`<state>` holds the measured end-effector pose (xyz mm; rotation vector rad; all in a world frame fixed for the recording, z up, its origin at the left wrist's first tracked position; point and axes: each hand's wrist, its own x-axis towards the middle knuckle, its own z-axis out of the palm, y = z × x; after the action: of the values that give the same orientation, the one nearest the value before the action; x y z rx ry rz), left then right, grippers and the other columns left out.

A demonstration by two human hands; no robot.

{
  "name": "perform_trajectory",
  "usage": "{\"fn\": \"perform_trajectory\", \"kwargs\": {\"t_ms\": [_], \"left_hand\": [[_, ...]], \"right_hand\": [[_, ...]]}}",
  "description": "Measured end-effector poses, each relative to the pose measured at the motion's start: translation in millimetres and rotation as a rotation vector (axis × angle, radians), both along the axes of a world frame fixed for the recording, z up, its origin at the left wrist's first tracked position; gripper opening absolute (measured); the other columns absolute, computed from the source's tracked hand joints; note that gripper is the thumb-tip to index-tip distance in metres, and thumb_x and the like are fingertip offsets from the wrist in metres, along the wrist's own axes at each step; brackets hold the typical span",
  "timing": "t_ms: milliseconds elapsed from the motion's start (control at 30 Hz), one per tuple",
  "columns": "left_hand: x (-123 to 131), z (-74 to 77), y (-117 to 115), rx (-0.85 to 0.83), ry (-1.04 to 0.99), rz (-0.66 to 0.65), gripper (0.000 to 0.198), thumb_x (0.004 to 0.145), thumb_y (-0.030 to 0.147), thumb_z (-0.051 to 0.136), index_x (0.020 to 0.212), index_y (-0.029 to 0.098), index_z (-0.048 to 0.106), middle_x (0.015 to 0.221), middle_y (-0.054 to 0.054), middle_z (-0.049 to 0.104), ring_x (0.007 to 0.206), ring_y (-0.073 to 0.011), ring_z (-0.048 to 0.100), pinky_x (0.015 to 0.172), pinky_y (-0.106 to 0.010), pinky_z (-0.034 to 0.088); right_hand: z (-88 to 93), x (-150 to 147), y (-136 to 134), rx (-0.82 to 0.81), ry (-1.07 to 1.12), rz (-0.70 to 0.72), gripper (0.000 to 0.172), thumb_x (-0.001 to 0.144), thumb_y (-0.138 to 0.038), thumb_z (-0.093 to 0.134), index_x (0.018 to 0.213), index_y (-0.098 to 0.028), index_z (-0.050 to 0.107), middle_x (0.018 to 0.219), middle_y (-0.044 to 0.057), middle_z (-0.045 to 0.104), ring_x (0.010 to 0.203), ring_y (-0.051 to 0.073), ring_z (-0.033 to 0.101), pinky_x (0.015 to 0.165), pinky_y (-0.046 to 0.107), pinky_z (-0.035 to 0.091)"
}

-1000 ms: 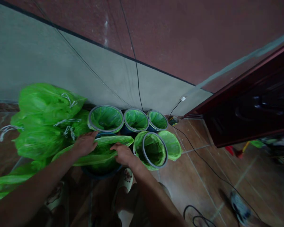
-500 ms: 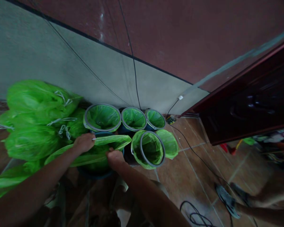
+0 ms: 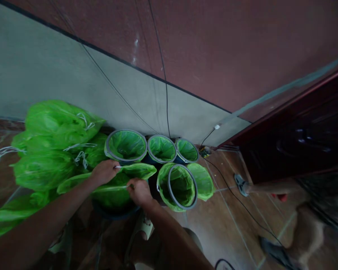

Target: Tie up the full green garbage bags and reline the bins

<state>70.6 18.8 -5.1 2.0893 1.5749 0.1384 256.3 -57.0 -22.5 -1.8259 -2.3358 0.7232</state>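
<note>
My left hand (image 3: 105, 171) is closed on the far rim of a green drawstring garbage bag (image 3: 112, 198); a short piece of white string shows at its fingertips. Opposite it, my right hand (image 3: 139, 191) pinches the near rim of the same bag, where a pale string runs along the edge. The bag hangs with its mouth spread inside a dark blue bin (image 3: 116, 216), mostly hidden under my arms. Just right of my right hand stands a lined bin (image 3: 160, 183) with a loose grey ring (image 3: 195, 191) tilted on top.
Three bins with green liners and grey rings (image 3: 126, 161) line the wall. Full green bags with white strings (image 3: 45, 161) are piled at left. A black cable (image 3: 228, 183) crosses the tiled floor. Another person's leg (image 3: 310, 236) is at right, near a dark door (image 3: 293, 142).
Both hands still grip the bag's rim, its near edge now drawn straighter by my right hand. The other person has stepped toward the door. My view has shifted slightly.
</note>
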Motion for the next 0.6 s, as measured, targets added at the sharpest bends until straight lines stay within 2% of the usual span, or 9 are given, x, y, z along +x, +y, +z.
{"fn": "perform_trajectory", "kwargs": {"t_ms": [100,167,300,400,467,600], "left_hand": [[0.0,-3.7,1.6,-0.006,-0.076,0.036,0.032,0.089,0.031,0.043,0.079,0.02,0.072,0.087,-0.01,0.075,0.087,-0.0253,0.068,0.078,-0.033,0.046],[1.0,-8.4,2.2,-0.074,-0.205,0.025,0.028,0.085,0.032,0.045,0.073,0.02,0.067,0.079,-0.009,0.072,0.08,-0.0235,0.066,0.076,-0.033,0.046],[7.6,-19.0,-3.4,-0.297,-0.446,-0.064,0.025,0.075,0.043,0.052,0.072,0.02,0.062,0.069,-0.003,0.067,0.069,-0.0206,0.063,0.067,-0.031,0.046],[14.7,-25.3,-12.4,-0.389,-0.534,-0.16,0.026,0.066,0.042,0.061,0.079,0.02,0.061,0.069,0.0,0.065,0.07,-0.0203,0.062,0.066,-0.03,0.045],[18.3,-28.8,-17.5,-0.384,-0.527,-0.207,0.025,0.063,0.035,0.062,0.082,0.019,0.061,0.072,0.0,0.065,0.074,-0.0209,0.063,0.069,-0.03,0.045],[20.6,-34.6,-20.5,-0.245,-0.398,-0.22,0.023,0.065,0.023,0.052,0.085,0.018,0.063,0.075,-0.003,0.066,0.078,-0.0221,0.064,0.072,-0.031,0.044]], "right_hand": [[-0.3,0.7,0.4,0.007,0.004,-0.043,0.021,0.09,-0.018,0.057,0.104,-0.02,0.073,0.108,0.007,0.076,0.098,0.019,0.07,0.089,0.026,0.05],[-0.6,0.6,0.8,0.02,-0.005,-0.045,0.02,0.09,-0.017,0.056,0.103,-0.02,0.072,0.107,0.007,0.076,0.098,0.019,0.07,0.089,0.026,0.05],[0.8,-0.7,2.6,0.033,0.0,-0.051,0.02,0.091,-0.015,0.053,0.102,-0.019,0.07,0.104,0.008,0.076,0.097,0.019,0.07,0.089,0.027,0.05],[2.3,-1.6,4.6,0.022,0.028,-0.111,0.021,0.089,-0.012,0.055,0.103,-0.019,0.069,0.103,0.007,0.076,0.095,0.019,0.071,0.088,0.026,0.05],[2.5,-1.8,5.7,0.007,0.06,-0.143,0.021,0.088,-0.011,0.055,0.103,-0.018,0.069,0.101,0.007,0.077,0.092,0.018,0.071,0.087,0.025,0.05],[0.8,-1.2,7.0,-0.014,0.138,-0.166,0.022,0.085,-0.008,0.059,0.102,-0.017,0.069,0.097,0.006,0.077,0.086,0.016,0.07,0.083,0.023,0.05]]}}
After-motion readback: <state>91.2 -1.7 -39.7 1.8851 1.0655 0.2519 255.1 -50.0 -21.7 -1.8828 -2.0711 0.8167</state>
